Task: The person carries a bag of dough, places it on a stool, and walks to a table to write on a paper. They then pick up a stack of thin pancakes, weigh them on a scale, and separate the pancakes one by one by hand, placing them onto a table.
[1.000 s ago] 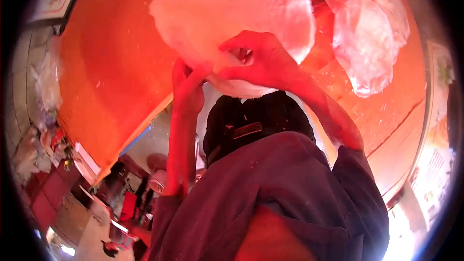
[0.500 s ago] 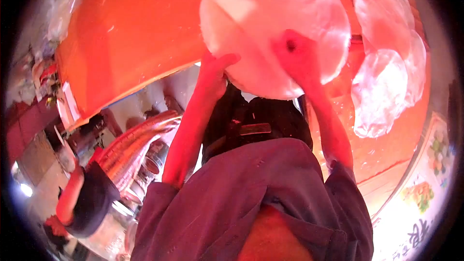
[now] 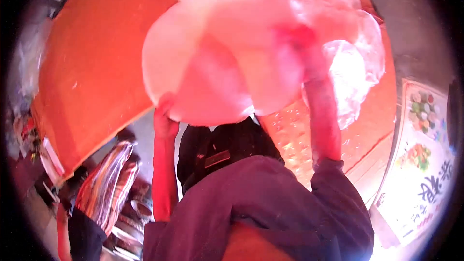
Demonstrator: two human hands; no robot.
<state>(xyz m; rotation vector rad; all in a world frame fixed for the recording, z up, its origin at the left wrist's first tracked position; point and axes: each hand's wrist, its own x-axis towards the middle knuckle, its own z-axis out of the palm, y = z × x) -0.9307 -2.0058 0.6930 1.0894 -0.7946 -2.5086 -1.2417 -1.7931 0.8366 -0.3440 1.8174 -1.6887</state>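
Pinching pale sheet [image 3: 210, 84] at seven o'clock in left fingers [image 3: 165, 115]; cannot tell grip of right fingers [image 3: 298, 37]. Likely light, limp; hold by rim.

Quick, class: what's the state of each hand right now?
Left hand: closed on the edge of a pale round sheet.
Right hand: blurred; open or closed cannot be told.

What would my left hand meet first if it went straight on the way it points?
Most likely the pale sheet: your left hand is right at its near edge. Depth is unclear, so it might slide over or under.
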